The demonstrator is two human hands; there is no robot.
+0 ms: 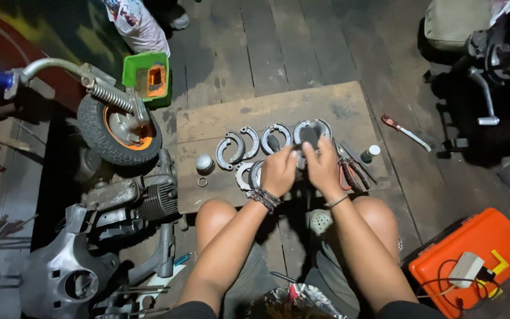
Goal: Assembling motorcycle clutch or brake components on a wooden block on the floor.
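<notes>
- Hands: left hand (278, 171) and right hand (323, 165) both curl around a dark part (309, 137), above the board's (208, 127) near edge.
- Brake shoes (249, 145) lie mid-board; pliers (349, 172) at right edge.
- Advice: probably best keeping both grips firm, part low over board.

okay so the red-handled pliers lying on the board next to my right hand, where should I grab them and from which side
Probably grip the red-handled pliers by the two red handles, coming from above and from the near side, beside your right hand. The handles point toward you and lie flat on the wooden board; the metal jaws point away, among other tools.
</notes>
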